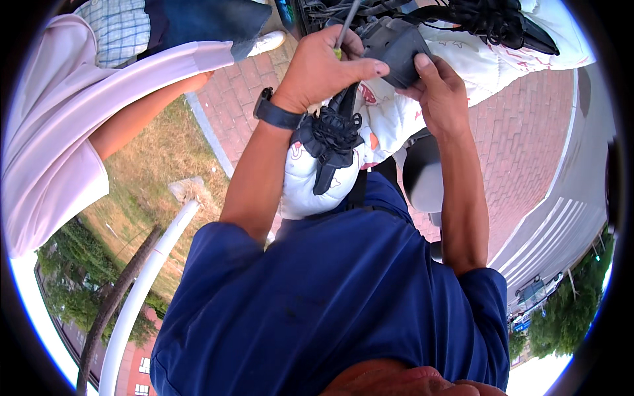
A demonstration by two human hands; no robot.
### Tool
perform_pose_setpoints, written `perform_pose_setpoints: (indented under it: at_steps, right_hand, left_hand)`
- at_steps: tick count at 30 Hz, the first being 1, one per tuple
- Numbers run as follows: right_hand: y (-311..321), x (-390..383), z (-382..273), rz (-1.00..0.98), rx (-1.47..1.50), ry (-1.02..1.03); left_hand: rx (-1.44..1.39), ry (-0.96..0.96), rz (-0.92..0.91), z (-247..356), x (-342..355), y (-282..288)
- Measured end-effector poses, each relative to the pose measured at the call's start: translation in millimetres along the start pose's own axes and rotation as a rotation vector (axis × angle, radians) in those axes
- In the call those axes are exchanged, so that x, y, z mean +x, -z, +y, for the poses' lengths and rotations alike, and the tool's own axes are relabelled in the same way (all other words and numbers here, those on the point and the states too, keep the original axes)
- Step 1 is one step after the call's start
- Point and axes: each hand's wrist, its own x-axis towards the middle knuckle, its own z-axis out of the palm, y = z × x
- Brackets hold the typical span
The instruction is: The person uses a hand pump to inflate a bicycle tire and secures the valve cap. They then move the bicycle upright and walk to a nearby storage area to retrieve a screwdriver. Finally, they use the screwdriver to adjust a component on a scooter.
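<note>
My left hand [323, 72], with a dark watch on its wrist, is closed around a screwdriver [347, 30]. The thin metal shaft points up and away from me, and a bit of yellow-green shows by the fingers. Its thumb stretches across to a dark grey plastic housing [397, 51]. From the other side, my right hand [441, 92] pinches that housing between thumb and fingers, near its lower right corner. Some of the right fingers are hidden behind it. Dark cables and parts [323, 12] lie just beyond the housing.
A white quilted cover [502, 72] with printed figures and black gathered trim [330, 135] spreads below and right of my hands. Someone in a pale pink top [132, 86] stands close at left. Red brick paving [522, 138] and a white pole [148, 284] are around.
</note>
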Motion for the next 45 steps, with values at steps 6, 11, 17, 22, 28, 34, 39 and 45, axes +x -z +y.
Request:
perform_pose_setpoints:
  at_steps: [6, 11, 17, 22, 28, 34, 39, 45]
  right_hand:
    - [5, -36, -9, 0.062, -0.005, 0.123]
    - [58, -85, -2, 0.058, 0.107, 0.154]
    - [166, -148, 64, 0.355, 0.003, 0.005]
    - [245, -192, 151, 0.608, -0.086, -0.148]
    - [276, -230, 183, 0.931, -0.607, 0.040]
    - [298, -249, 207, 0.978, -1.192, 0.399]
    - [299, -244, 240, 0.856, -1.359, 0.500]
    - [285, -239, 258, 0.696, -1.348, 0.420]
  left_hand:
    - [0.062, -0.111, -0.031, 14, -1, 0]
    - [-0.148, -0.090, 0.196, 19, -12, 2]
    - [-0.054, -0.152, 0.434, 50, -40, 23]
    - [0.109, -0.278, 0.560, 85, -80, 10]
    - [-0.036, -0.228, 0.521, 122, -132, -45]
    - [0.073, -0.133, 0.333, 119, -152, -91]
    - [0.122, -0.088, 0.263, 99, -157, -123]
    - [0.083, 0.055, 0.167, 88, -162, -147]
